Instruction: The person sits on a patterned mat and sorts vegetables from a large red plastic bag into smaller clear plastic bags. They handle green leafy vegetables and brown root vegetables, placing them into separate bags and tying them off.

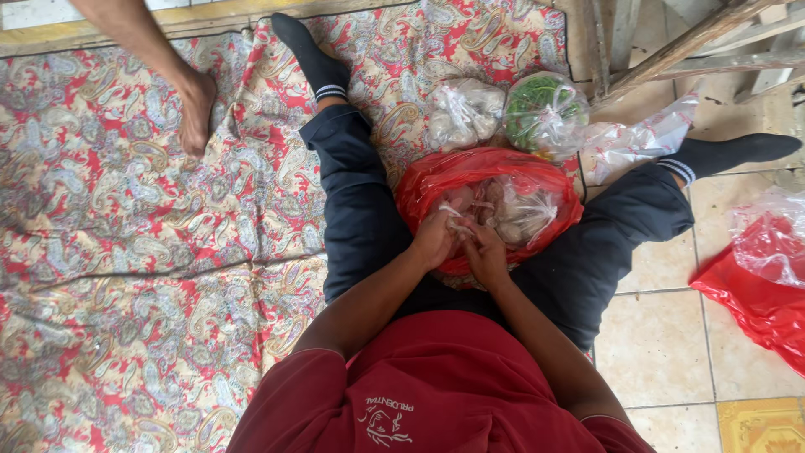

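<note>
The person sits on a red paisley mat (142,277) with legs spread, and a red plastic bag (436,180) lies open on the floor between the thighs, just in front of the red shirt. Inside it are clear plastic bags of pale, roundish items (520,214), possibly small bulbs or mushrooms, though the crinkled film blurs them. The left hand (433,239) and the right hand (487,254) meet at the near rim of the red bag, touching each other, fingers closed together on a small pale piece (459,225) pinched between them. Beyond the red bag sit a clear bag of whitish lumps (463,113) and, just beside it, a clear bag of green vegetables (545,109). Another person's bare foot (197,109) rests on the mat at upper left, well apart. A second red bag (759,289) lies on the tiled floor at right.
</note>
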